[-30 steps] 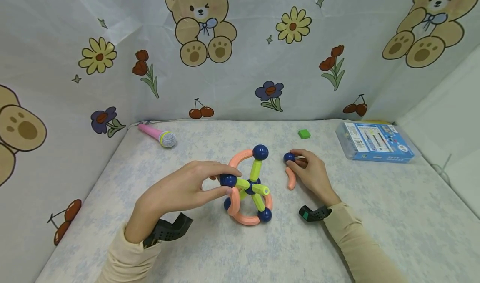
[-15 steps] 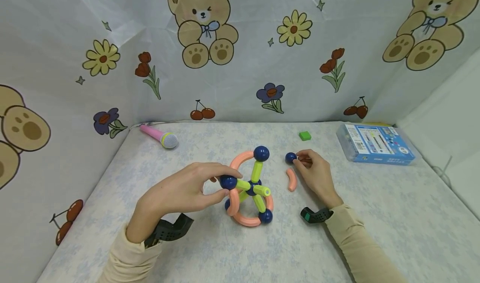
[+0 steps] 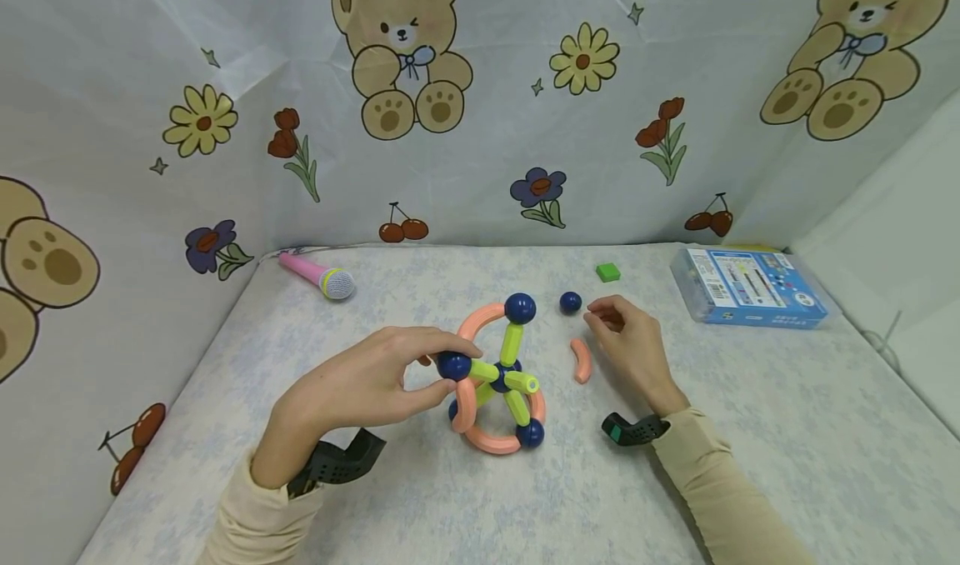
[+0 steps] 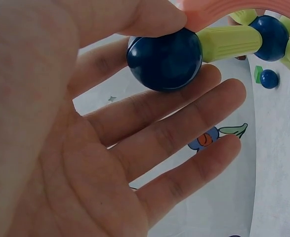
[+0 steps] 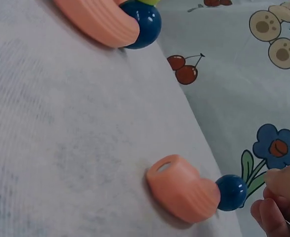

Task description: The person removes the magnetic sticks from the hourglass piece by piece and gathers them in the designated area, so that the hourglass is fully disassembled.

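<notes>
My left hand (image 3: 375,373) pinches a dark blue ball (image 3: 454,366) at the left corner of a built frame, thumb on one side and fingers on the other. Lime green rods (image 3: 511,344), coral curved rods (image 3: 492,443) and several blue balls make up that frame. To its right, a loose blue ball (image 3: 571,302) lies on the table, just beyond the fingertips of my right hand (image 3: 630,348). This hand holds nothing, its fingers loosely bent. A loose coral curved rod (image 3: 581,361) lies left of it; the right wrist view shows a hole in the rod's end (image 5: 165,166).
At the back left lies a pink toy microphone (image 3: 318,275). A small green block (image 3: 608,272) sits behind the loose ball. A blue and clear plastic box (image 3: 750,287) stands at the back right, before a printed cloth backdrop (image 3: 480,132).
My right fingers have let go of the loose blue ball, which has shifted slightly back and left, leaving a gap. The left hand keeps its pinch on the frame.
</notes>
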A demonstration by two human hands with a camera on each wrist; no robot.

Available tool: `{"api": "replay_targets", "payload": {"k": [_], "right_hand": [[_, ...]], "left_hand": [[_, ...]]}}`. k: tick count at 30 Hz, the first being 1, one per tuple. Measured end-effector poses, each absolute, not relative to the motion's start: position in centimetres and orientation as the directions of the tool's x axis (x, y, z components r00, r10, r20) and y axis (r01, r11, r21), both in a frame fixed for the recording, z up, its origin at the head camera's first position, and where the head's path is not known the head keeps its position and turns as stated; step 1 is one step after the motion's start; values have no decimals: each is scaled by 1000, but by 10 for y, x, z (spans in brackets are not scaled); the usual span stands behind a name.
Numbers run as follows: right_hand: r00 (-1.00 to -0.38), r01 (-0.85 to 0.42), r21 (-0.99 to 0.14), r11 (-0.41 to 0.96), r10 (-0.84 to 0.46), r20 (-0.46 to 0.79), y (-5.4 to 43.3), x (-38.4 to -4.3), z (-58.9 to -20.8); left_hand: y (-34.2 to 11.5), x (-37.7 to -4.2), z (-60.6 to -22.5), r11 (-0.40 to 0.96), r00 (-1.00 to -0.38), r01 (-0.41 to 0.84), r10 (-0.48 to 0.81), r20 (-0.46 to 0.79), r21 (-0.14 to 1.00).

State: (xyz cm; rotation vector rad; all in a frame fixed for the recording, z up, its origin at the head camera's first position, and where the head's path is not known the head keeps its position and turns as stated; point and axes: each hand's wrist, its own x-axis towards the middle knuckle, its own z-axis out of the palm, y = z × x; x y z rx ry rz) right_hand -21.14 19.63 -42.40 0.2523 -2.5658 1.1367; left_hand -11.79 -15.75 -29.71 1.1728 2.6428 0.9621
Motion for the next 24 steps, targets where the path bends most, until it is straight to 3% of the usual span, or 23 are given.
{"api": "replay_targets", "payload": {"k": [14, 24], "right_hand": [[-889, -411, -656, 633, -120, 442, 179, -195, -388], [-774, -625, -596, 505, -298, 559, 157, -169, -355]], "left_hand": [[-159, -119, -297, 516, -706, 628, 693, 148, 582], [-159, -120, -298, 489, -688, 644, 707, 165, 589]]}}
